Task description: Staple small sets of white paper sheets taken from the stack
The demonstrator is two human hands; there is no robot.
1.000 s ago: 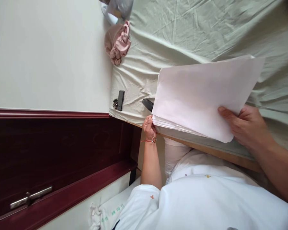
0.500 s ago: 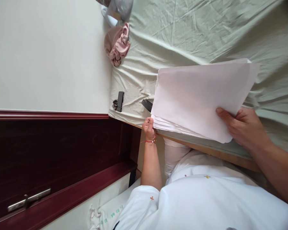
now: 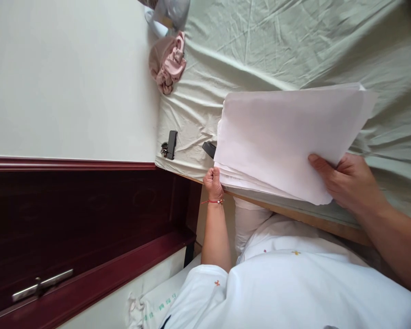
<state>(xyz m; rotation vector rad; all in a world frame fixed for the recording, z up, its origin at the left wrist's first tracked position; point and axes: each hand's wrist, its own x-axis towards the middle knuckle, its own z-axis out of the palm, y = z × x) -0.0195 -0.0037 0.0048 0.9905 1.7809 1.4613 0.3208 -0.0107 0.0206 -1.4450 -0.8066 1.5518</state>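
A fanned stack of white paper sheets (image 3: 281, 132) is held between my two hands, over the edge of the cloth-covered surface. My left hand (image 3: 213, 182), with a red beaded bracelet at the wrist, pinches the stack's near left corner. At the near right side, my right hand (image 3: 349, 183) grips the sheets, its thumb on top and the fingers hidden underneath. The lower edges of several sheets lie spread apart near my left hand. Partly behind the paper, a black curved object (image 3: 209, 149) rests on the cloth; its kind I cannot make out.
A pale green sheet (image 3: 233, 50) covers the surface, wrinkled. Keys with a black case (image 3: 171, 145) lie near its left corner. Pink bunched cloth (image 3: 169, 64) and a plastic bag (image 3: 173, 13) sit farther back. At left is a dark red door (image 3: 71, 219) with a metal bolt.
The far edge of the top sheets has shifted slightly up, and the far right corner a little to the right. Both hands keep their grip, almost in the same place.
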